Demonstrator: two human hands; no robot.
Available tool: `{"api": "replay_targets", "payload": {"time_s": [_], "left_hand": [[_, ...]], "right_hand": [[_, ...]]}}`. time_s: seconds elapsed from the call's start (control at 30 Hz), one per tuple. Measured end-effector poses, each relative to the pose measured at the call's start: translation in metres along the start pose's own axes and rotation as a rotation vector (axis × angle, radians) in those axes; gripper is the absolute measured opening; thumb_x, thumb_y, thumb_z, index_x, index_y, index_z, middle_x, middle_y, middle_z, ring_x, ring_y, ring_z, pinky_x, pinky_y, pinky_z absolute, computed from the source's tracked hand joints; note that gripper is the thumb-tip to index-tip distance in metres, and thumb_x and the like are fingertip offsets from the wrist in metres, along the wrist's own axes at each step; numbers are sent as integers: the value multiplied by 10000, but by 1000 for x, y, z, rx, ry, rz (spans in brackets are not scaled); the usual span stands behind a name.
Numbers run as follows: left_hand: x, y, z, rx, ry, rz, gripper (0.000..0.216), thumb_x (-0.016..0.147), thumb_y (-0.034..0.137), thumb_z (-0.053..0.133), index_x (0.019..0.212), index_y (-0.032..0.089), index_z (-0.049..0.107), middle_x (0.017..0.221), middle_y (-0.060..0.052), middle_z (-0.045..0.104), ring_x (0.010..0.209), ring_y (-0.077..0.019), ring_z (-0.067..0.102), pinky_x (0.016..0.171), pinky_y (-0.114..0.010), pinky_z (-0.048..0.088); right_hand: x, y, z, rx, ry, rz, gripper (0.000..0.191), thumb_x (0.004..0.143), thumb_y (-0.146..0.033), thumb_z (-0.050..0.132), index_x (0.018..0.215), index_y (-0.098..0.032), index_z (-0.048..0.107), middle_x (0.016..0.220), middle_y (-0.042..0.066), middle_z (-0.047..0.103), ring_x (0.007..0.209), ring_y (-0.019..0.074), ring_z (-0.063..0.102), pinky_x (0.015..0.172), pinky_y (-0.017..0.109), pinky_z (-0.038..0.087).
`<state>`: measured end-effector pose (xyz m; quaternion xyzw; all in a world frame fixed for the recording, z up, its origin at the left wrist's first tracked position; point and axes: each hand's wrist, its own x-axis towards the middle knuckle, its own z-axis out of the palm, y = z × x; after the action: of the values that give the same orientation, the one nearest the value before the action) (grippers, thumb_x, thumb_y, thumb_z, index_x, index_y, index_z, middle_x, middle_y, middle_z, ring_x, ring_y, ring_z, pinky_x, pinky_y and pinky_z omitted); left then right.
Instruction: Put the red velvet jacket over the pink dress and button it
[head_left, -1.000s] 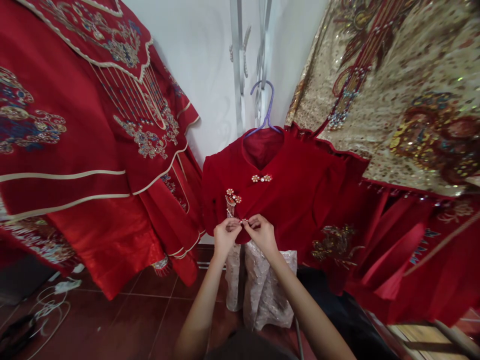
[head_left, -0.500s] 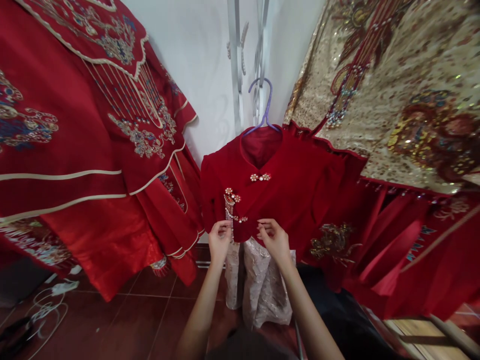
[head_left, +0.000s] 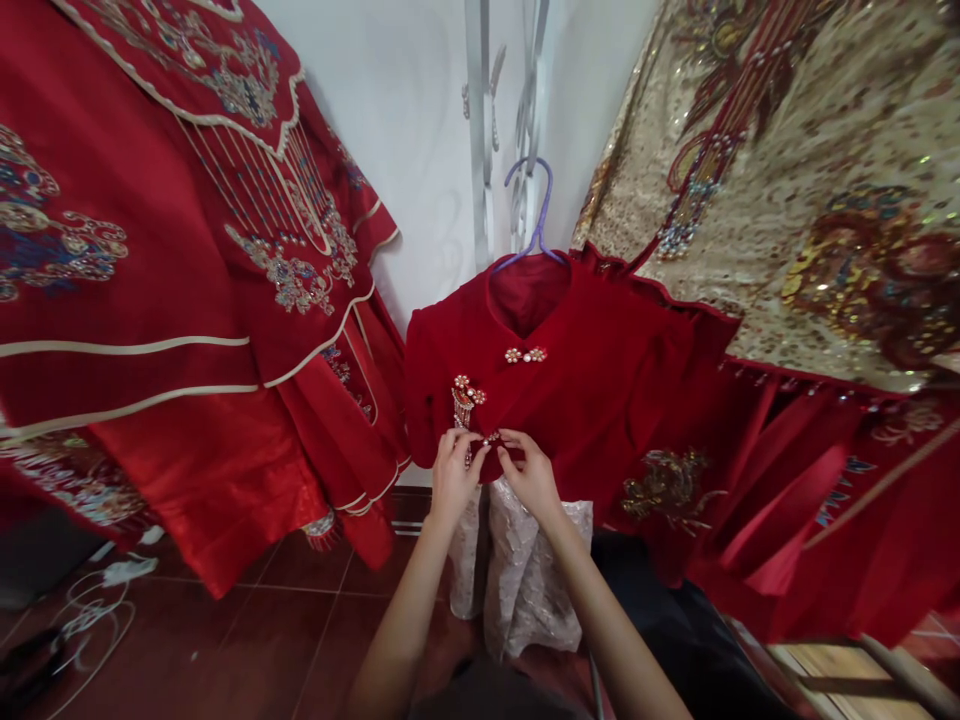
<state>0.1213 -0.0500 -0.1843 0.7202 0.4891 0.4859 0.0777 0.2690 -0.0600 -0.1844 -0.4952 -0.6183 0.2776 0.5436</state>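
A short red velvet jacket (head_left: 577,390) hangs in front of me on a purple hanger (head_left: 541,205). At its lower front edge, my left hand (head_left: 454,478) is closed in a pinch on the left end of a small beaded clasp (head_left: 491,438). Close beside it, the fingertips of my right hand (head_left: 532,480) pinch the clasp's right end. Fingers hide much of that clasp. An upper beaded clasp (head_left: 525,355) joins the jacket near the neckline. Just above my left hand sits a beaded flower brooch (head_left: 466,392) with hanging strands, partly covered by the fingers.
Red embroidered garments (head_left: 180,230) hang at the left. A gold sequined garment (head_left: 780,270) hangs at the right. Behind the jacket rises a pale metal rack (head_left: 480,130). Shiny pale fabric (head_left: 525,580) hangs below it. White cables (head_left: 97,620) lie on the tiled floor (head_left: 277,640).
Both hands have come together at the jacket's lower clasp. My right hand has moved left, and my left hand slightly right and up, so their fingertips now nearly meet.
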Motion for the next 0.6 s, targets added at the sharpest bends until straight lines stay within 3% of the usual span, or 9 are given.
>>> {"api": "replay_targets", "payload": {"time_s": [0.33, 0.6], "left_hand": [[2, 1, 3, -277, 36, -59, 124, 867, 325, 605, 878, 213, 658, 851, -35, 643, 808, -159, 637, 774, -276, 524], [0, 3, 4, -240, 88, -164, 162, 863, 365, 608, 855, 206, 641, 811, -27, 665, 754, -150, 643, 721, -256, 512]], "right_hand": [[4, -7, -3, 37, 19, -5, 194, 819, -324, 572, 941, -180, 618, 935, 70, 672, 880, 181, 650, 718, 306, 584], [7, -9, 1, 96, 9, 27, 205, 814, -374, 608, 879, -179, 610, 845, 55, 681, 775, 162, 667, 697, 288, 574]]}}
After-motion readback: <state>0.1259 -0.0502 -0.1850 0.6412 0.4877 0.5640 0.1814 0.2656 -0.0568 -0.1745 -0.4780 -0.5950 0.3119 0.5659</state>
